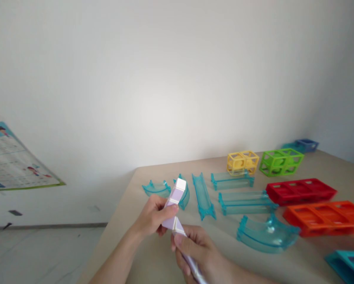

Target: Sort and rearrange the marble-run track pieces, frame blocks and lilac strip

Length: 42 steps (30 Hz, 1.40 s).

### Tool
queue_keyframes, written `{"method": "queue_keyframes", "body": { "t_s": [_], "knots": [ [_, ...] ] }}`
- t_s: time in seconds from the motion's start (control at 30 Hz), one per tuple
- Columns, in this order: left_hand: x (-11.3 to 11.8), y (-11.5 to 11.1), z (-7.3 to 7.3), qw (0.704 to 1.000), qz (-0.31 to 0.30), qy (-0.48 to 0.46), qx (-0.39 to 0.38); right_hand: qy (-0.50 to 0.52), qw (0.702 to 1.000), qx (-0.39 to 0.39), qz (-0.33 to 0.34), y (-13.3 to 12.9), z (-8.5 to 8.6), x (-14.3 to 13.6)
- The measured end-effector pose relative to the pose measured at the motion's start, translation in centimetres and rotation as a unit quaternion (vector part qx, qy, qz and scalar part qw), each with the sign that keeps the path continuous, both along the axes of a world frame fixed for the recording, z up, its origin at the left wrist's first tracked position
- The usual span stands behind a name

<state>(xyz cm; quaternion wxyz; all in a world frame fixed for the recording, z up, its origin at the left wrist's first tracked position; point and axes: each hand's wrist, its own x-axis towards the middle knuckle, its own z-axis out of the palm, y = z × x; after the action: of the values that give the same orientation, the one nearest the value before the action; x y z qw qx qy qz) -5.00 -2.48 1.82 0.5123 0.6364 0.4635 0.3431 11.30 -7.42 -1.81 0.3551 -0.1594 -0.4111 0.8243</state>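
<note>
Both hands grip a lavender and white snake puzzle [175, 195] made of wedge segments, held over the near part of the table. My left hand [153, 217] pinches its upper part, with the thumb across a lavender segment. Lower down and to the right, my right hand [200, 248] is closed around the rest, thumb along the segments. The puzzle bends between the two hands, and its white end points up and away. Its lower end runs out at the bottom of the view. Just beyond the puzzle lies a curved clear-blue track piece [184, 197], partly hidden by it.
On the table [177, 272] lie a straight track [203, 196], another curved track [262, 236], a yellow cube frame [242, 161], a green one [281, 161], a red frame [301, 191] and an orange frame [327, 217]. The wall [165, 98] stands behind; a poster [19, 161] hangs left.
</note>
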Motion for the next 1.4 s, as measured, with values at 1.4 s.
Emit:
{"method": "queue_keyframes", "body": {
  "t_s": [1.4],
  "knots": [
    [-0.3, -1.2, 2.4, 0.956, -0.134, 0.065, 0.252, 0.023, 0.988, -0.136, 0.071, 1.7, 0.9, 1.7]
  ]
}}
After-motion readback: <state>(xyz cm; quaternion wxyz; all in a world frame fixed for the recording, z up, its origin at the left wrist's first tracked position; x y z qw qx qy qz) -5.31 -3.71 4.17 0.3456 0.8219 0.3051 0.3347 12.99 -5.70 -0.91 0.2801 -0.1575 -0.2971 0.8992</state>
